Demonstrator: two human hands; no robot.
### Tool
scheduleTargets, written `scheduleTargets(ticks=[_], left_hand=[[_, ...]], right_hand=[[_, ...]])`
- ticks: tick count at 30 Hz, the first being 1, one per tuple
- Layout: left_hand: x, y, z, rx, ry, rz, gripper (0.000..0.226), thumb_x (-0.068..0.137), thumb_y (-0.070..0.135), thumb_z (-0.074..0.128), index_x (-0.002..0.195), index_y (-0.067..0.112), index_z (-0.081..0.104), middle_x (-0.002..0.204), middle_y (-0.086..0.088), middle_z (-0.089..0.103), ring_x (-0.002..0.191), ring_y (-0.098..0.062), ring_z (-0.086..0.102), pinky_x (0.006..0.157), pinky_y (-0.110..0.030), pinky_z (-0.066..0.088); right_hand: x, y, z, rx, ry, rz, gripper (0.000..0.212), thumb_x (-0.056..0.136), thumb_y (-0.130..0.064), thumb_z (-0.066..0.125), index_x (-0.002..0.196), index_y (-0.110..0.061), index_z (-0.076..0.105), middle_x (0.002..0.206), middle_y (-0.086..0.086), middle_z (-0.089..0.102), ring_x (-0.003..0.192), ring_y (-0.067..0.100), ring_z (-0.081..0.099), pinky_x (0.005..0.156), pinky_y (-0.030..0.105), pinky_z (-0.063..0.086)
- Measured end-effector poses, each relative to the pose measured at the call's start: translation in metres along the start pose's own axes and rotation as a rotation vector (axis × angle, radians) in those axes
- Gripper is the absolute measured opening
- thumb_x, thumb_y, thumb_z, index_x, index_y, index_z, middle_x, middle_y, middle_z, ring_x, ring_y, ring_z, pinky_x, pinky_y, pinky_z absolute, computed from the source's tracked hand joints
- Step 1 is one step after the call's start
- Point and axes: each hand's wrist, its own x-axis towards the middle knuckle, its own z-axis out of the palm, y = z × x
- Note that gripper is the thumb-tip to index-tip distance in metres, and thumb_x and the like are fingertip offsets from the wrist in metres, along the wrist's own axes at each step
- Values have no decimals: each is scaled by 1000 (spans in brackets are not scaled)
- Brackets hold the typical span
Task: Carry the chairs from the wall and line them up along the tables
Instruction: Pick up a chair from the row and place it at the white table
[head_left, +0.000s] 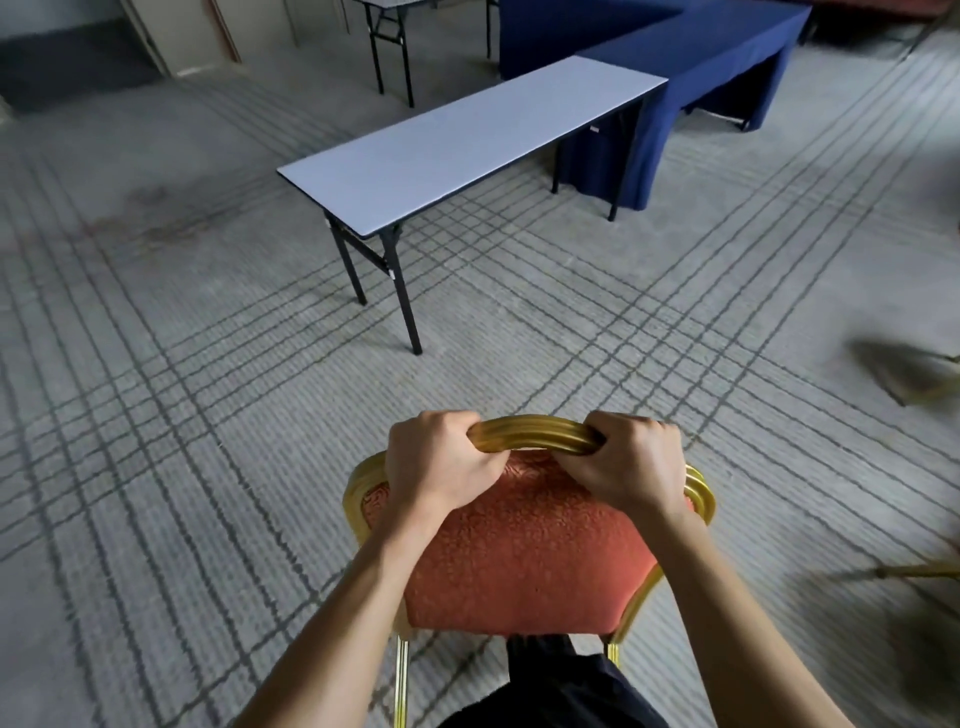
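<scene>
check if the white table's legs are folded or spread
Spread: the white table stands level on its black legs, on the carpet.

Both hands (441, 462) grip chair (524, 551) near table (467, 145).

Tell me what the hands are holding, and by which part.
The chair: left hand and right hand both grip the gold top rail of its backrest.
</scene>
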Motion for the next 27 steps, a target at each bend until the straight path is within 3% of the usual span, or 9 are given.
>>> scheduleTargets(ticks=[9,12,19,21,27], left_hand=[[165,8,65,40,-24,-68,49,65,53,71,53,17,40,45,5,45,45,-20,50,50,-28,31],[221,4,83,48,5,-76,48,65,54,70,54,16,44,46,4,52,45,-20,52,49,-27,33],[349,-35,138,55,8,-109,47,66,50,74,54,14,48,46,4,52,43,-19,53,47,-28,34],[384,-50,156,45,37,-104,45,65,49,73,54,14,48,45,5,51,42,-17,50,48,-26,30],[518,-72,191,9,5,-77,43,64,46,74,52,16,45,43,6,48,41,-16,48,46,-25,32]], right_hand=[[171,68,52,78,-11,-71,46,69,-61,55,52,-20,42,46,-8,40,42,21,50,47,28,39],[231,84,70,55,-18,-85,43,66,-59,57,53,-20,45,48,-6,49,44,19,51,46,28,39],[367,108,136,73,-86,-114,38,68,-57,59,54,-25,46,50,-9,50,45,14,47,47,26,39],[405,112,156,72,-71,-134,37,69,-55,59,54,-27,41,49,-11,45,44,11,39,46,24,35],[528,128,191,18,-42,-108,37,70,-56,59,55,-26,42,50,-11,45,45,9,36,47,24,36]])
